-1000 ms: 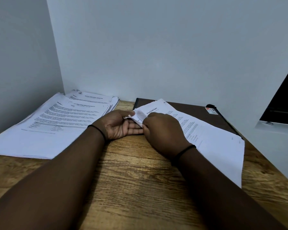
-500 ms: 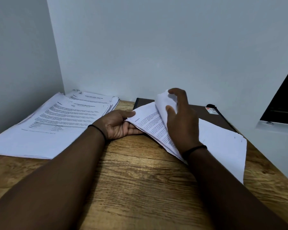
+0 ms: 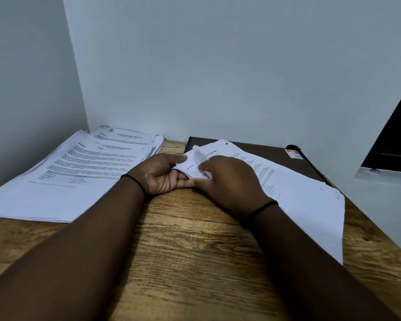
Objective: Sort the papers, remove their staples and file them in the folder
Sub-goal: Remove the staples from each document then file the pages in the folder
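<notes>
I've got the stapled papers (image 3: pixel 287 191) lying w/ their far end on the dark folder (image 3: pixel 264 150) and near end on the desk (image 3: pixel 183 239), so the corner sits right at both hands. Left hand (image 3: pixel 164 176) is palm-up under that corner, fingers pressed together, propping it; right hand (image 3: pixel 227 179) is on top, fingers pinching the corner sheets, prob. working the staple. Can't see the staple itself. Corner looks curled and ragged, pages fanned. Bigger pile of papers (image 3: pixel 79 167) waits at left by the wall.
</notes>
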Tool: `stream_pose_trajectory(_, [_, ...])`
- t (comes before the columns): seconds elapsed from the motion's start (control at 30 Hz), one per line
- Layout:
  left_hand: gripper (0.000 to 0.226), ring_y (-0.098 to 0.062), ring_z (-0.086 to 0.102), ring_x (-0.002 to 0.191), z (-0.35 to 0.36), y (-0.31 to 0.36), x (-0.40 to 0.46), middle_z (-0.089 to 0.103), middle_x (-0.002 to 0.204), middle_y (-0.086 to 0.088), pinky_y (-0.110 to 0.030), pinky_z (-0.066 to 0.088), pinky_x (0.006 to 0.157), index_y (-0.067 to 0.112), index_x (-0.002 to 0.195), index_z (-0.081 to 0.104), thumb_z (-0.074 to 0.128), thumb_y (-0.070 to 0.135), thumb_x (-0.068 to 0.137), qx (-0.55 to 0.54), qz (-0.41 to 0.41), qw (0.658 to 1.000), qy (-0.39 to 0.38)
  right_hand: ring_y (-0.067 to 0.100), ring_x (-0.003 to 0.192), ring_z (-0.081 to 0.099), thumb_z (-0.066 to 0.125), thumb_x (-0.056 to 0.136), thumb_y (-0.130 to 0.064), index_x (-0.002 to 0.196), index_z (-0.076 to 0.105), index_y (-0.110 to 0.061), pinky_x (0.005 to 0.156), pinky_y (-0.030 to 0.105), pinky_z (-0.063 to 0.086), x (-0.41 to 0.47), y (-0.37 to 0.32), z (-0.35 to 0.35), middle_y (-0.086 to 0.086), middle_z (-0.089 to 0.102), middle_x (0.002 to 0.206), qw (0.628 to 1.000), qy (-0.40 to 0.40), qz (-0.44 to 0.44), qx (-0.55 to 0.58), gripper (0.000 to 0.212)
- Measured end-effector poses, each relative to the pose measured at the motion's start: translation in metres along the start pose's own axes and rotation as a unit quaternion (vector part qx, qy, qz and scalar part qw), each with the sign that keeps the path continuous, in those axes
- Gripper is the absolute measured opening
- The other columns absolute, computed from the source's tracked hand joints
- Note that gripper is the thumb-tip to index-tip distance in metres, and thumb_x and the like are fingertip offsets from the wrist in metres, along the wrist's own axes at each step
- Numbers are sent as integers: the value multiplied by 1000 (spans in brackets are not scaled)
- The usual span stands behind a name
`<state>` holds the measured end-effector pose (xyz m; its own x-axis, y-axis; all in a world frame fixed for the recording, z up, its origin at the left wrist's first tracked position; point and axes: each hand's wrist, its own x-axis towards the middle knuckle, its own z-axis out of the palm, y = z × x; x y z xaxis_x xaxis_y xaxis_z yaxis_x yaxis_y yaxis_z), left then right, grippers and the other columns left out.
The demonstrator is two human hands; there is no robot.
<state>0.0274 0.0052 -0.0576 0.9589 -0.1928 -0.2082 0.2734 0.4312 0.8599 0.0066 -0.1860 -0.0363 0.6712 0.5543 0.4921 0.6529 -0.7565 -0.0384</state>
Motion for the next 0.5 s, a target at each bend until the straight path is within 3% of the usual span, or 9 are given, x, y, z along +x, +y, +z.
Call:
stream_pose_trajectory(0.1, [30, -34, 73, 91, 1, 0, 1, 70, 109, -24, -51, 55, 86, -5, 120, 57, 39, 11, 102, 4, 2, 1000, -2, 22, 91, 62, 45, 100, -40, 95, 68, -21, 67, 33, 36, -1, -6, 2, -2, 66, 97, 998, -5, -31, -55, 30])
stream_pose_trajectory(0.23, [30, -37, 73, 91, 2, -1, 1, 69, 109, -26, -53, 56, 84, -6, 121, 55, 39, 11, 102, -1, 6, 1000, 0, 22, 90, 63, 47, 100, -35, 94, 70, -21, 69, 33, 41, 0, -6, 2, -1, 69, 96, 998, 16, -4, -60, 27])
stream_pose_trajectory(0.4, [27, -38, 74, 85, 2, 0, -1, 70, 104, -29, -50, 62, 71, -5, 120, 53, 40, 11, 103, -3, 2, 1000, 4, 11, 74, 59, 75, 82, -44, 73, 69, -21, 65, 31, 43, -3, -3, 2, -6, 66, 71, 987, 25, 102, 121, 25])
stream_pose_trajectory(0.5, [28, -37, 73, 89, 1, -1, 0, 69, 109, -28, -53, 59, 79, -4, 123, 53, 42, 9, 102, -4, 5, 1000, 0, 10, 71, 57, 76, 82, -43, 77, 66, -23, 63, 32, 41, -5, 0, 2, -8, 64, 71, 969, 79, 130, 196, 24])
